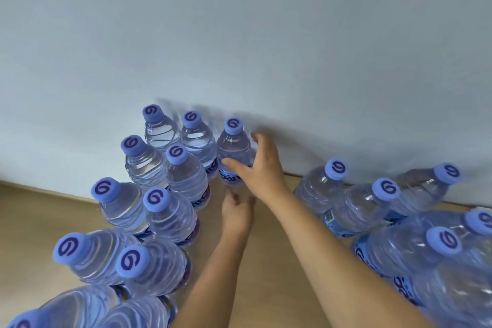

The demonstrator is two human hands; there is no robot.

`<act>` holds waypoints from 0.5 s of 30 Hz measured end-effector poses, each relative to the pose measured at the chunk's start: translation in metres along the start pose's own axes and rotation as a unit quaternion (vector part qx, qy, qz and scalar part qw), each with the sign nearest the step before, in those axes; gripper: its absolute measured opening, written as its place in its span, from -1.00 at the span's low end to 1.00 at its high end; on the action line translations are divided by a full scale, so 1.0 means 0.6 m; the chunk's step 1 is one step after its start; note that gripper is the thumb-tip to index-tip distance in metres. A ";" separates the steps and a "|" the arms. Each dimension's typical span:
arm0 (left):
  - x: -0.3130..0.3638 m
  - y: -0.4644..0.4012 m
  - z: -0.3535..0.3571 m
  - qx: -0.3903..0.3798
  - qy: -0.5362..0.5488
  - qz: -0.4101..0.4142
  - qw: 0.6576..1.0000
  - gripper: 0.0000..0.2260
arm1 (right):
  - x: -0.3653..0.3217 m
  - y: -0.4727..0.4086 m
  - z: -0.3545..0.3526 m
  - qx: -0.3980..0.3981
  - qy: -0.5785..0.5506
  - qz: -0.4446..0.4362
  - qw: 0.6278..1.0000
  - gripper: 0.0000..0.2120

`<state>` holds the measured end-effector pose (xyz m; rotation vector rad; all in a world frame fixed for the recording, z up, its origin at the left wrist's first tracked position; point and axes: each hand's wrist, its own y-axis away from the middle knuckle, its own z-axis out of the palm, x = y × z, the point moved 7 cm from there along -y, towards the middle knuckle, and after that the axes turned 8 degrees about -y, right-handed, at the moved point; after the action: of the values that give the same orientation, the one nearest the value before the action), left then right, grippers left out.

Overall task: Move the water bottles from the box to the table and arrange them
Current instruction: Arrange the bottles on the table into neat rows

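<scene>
clear glossy plastic bottles point(186, 176); table point(266, 274) seemingly matt wood; matt wall point(239, 34).

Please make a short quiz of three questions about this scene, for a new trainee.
1. True or false: the right hand wraps the far bottle by the wall.
2. Which part of this bottle does the left hand reach? A its cap B its base C its neck
3. What colour are the caps?

Key: 1 true; 2 B; 3 blue, with a purple swirl.

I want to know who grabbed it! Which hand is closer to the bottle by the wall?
Right. The right hand wraps around the bottle; the left hand sits lower, near its base.
</scene>
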<state>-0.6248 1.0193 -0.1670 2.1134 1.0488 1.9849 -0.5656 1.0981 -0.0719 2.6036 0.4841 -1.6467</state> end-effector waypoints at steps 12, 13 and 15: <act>-0.064 0.122 0.066 -0.095 -0.112 0.034 0.989 -0.37 | 0.019 0.128 -0.180 0.201 0.015 0.034 0.979 -0.34; -0.064 0.126 0.066 -0.098 -0.121 0.035 0.987 -0.37 | 0.031 0.124 -0.179 0.197 -0.008 0.058 0.979 -0.36; -0.063 0.134 0.065 -0.109 -0.143 0.045 0.983 -0.34 | 0.040 0.122 -0.185 0.204 -0.011 0.067 0.977 -0.47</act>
<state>-0.5530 0.9540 -0.1677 2.2678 0.6661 1.6716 -0.4389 1.0548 -0.0549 2.8063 -0.0412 -1.8959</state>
